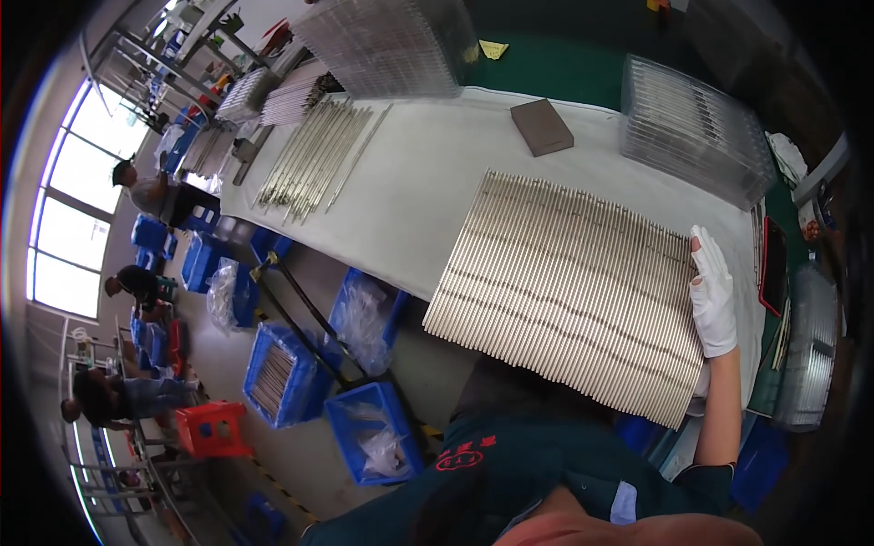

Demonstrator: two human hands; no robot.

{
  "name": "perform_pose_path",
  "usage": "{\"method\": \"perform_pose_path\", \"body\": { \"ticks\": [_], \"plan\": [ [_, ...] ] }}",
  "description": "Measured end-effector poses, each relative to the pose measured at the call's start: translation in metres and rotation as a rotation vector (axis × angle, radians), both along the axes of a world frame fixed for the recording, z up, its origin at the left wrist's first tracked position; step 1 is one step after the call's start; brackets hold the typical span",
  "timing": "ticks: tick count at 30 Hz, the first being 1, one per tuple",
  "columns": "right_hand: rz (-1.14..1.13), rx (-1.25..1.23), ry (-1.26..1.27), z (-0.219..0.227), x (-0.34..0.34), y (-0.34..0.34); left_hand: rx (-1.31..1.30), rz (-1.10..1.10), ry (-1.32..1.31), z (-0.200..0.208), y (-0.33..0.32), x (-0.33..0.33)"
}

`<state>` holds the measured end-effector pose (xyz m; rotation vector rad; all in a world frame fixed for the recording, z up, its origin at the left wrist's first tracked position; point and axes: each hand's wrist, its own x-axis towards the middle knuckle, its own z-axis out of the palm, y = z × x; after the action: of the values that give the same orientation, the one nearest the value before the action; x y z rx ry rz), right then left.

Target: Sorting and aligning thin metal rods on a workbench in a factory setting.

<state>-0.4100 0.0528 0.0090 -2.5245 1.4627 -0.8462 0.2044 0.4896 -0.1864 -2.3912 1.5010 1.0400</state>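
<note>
A wide row of thin silvery rods [569, 291] lies side by side on the white-covered table [423, 168], its near ends reaching past the table's front edge. Against the right side of this row rests my right hand [715, 296], in a white glove with some bare fingertips. Its fingers are stretched out, lying along the outermost rods without wrapping round them. My left hand does not show. A second, looser group of rods [314, 155] lies farther left on the table.
Behind the row sits a brown block [543, 126]. Clear plastic trays are stacked at the back right [692, 127] and at the back [382, 45]. A red-edged dark device [773, 266] lies at right. Blue crates [373, 432] stand on the floor; several people work at far left.
</note>
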Motion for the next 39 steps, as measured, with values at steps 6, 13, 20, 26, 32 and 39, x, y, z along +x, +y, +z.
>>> {"method": "perform_pose_path", "body": {
  "ticks": [6, 13, 20, 26, 32, 39],
  "plan": [
    [-0.029, 0.102, -0.037, -0.019, -0.003, -0.011, 0.109, 0.086, -0.013, 0.044, 0.032, -0.026],
    [0.028, 0.139, -0.168, -0.034, -0.046, -0.017, 0.231, 0.503, -0.044, 0.111, 0.146, -0.146],
    [0.019, 0.257, -0.247, -0.027, -0.022, -0.018, 0.305, 0.713, 0.061, 0.115, 0.147, -0.228],
    [-0.051, 0.215, -0.240, -0.024, -0.028, -0.014, 0.315, 0.761, 0.167, 0.100, 0.101, -0.239],
    [-0.044, 0.174, -0.159, -0.034, -0.041, -0.024, 0.330, 0.773, 0.235, 0.096, 0.050, -0.228],
    [-0.058, 0.212, -0.196, -0.032, -0.040, -0.024, 0.338, 0.740, 0.314, 0.089, -0.021, -0.188]
  ]
}}
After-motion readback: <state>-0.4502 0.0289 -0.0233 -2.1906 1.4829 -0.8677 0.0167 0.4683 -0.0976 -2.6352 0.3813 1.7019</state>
